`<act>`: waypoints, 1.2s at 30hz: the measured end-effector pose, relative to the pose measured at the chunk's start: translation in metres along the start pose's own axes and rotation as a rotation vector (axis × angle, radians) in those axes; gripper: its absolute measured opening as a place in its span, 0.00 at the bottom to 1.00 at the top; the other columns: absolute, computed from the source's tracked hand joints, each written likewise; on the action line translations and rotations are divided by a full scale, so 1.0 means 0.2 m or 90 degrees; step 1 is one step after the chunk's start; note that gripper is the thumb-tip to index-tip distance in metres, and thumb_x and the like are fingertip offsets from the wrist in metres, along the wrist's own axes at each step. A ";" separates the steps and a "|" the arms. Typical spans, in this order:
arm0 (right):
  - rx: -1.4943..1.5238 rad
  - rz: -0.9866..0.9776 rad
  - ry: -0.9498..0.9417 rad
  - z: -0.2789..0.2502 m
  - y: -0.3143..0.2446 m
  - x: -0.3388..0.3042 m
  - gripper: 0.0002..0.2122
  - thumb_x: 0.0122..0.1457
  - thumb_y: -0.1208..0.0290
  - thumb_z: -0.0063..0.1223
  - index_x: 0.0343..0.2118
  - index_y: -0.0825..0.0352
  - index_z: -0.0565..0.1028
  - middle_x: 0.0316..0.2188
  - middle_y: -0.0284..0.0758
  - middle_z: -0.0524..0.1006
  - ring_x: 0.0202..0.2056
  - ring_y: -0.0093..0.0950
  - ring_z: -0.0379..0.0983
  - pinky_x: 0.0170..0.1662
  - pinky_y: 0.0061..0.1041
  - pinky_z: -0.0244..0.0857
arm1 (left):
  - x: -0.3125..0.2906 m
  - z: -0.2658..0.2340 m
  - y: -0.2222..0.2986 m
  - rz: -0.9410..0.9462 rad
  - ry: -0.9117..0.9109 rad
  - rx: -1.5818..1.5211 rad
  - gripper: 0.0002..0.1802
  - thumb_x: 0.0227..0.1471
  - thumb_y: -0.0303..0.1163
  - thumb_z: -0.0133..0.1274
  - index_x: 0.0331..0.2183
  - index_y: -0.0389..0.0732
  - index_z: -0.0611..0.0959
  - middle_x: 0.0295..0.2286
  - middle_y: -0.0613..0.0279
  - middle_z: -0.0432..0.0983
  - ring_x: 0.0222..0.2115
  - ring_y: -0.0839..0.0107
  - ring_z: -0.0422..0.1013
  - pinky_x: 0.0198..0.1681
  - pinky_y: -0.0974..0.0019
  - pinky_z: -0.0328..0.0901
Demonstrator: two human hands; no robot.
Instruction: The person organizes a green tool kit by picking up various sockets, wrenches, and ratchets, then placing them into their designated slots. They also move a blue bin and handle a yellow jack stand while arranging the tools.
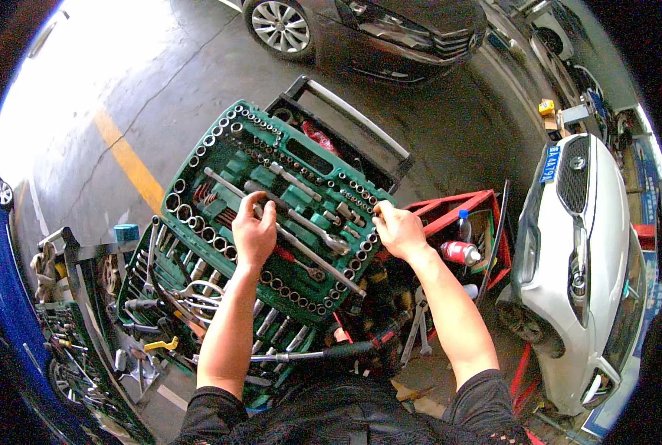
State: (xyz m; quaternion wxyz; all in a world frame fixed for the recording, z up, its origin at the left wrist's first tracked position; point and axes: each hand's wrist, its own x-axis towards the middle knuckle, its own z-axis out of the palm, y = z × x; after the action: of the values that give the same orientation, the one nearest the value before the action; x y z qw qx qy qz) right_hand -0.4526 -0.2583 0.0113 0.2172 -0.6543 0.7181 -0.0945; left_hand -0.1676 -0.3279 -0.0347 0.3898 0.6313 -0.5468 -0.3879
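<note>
A green socket-set case (312,148) lies open in front of me, tilted, with rows of chrome sockets around its rim. My left hand (255,236) is over its middle, finger and thumb closed around a long steel bar (312,254) that runs diagonally across the case. Beside that bar lies a ratchet wrench (337,243) with a dark handle. At the right edge of the case my right hand (399,231) has its fingertips pinched by the row of sockets; what they hold, if anything, is hidden. A red-handled ratchet (292,261) sits below the bar.
Under the case, a tool cart (346,119) carries pliers (201,291), wrenches (417,326) and a long torque-style handle (316,354). A red-and-white bottle (461,253) stands right by a red metal frame (450,204). Dark (390,37), white (568,267) and blue (15,297) cars surround the spot.
</note>
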 end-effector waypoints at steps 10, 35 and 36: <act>-0.096 0.010 0.044 0.03 -0.04 0.03 0.11 0.53 0.62 0.56 0.36 0.63 0.77 0.25 0.44 0.78 0.30 0.44 0.77 0.34 0.43 0.70 | 0.05 -0.06 0.06 0.062 0.008 -0.005 0.11 0.50 0.34 0.57 0.36 0.39 0.80 0.22 0.59 0.76 0.20 0.74 0.69 0.28 0.69 0.66; 0.193 0.072 0.203 0.02 -0.05 -0.16 0.11 0.56 0.67 0.55 0.41 0.65 0.76 0.26 0.43 0.78 0.26 0.35 0.77 0.31 0.32 0.69 | 0.94 -0.17 0.28 0.226 -0.196 0.577 0.12 0.46 0.34 0.47 0.31 0.45 0.83 0.34 0.51 0.79 0.37 0.50 0.75 0.42 0.51 0.69; 0.239 0.082 0.250 0.02 -0.03 -0.23 0.12 0.56 0.68 0.56 0.42 0.65 0.76 0.25 0.42 0.78 0.25 0.32 0.77 0.30 0.30 0.68 | 0.92 -0.17 0.30 0.188 -0.181 0.609 0.12 0.47 0.35 0.46 0.32 0.44 0.82 0.33 0.49 0.79 0.37 0.49 0.75 0.41 0.51 0.69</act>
State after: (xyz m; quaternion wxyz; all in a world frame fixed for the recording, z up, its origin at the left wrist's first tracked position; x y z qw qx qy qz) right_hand -0.4429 -0.2131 0.0200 0.1965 -0.5249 0.7565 -0.3370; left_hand -0.1403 -0.5143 0.0224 0.0305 0.5962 -0.7936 -0.1176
